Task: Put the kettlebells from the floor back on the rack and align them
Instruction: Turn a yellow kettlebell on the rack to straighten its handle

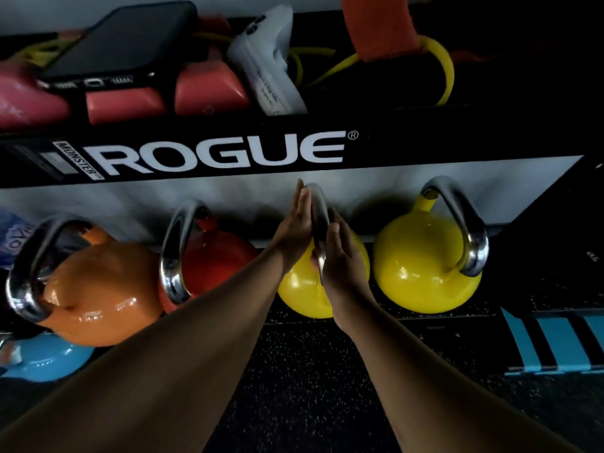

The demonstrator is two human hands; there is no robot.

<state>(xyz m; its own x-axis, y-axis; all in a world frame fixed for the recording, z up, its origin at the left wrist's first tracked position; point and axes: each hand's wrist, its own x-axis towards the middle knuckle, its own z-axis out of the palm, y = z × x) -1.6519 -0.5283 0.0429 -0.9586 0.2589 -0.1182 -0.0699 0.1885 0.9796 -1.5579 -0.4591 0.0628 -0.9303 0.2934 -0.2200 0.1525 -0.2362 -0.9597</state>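
A yellow kettlebell with a steel handle stands on the lower shelf of the black rack. My left hand lies flat against the left side of that handle, fingers straight. Flat on the handle's right side is my right hand, so the handle sits between both palms and neither hand is wrapped around it. A second yellow kettlebell stands just to the right. To the left stand a red kettlebell and an orange kettlebell. A blue kettlebell sits lower at the far left, partly cut off.
The upper shelf holds a black phone, a white device, coral pink weights and a yellow band. A black box with blue stripes stands at the right. Speckled black rubber floor lies below my arms.
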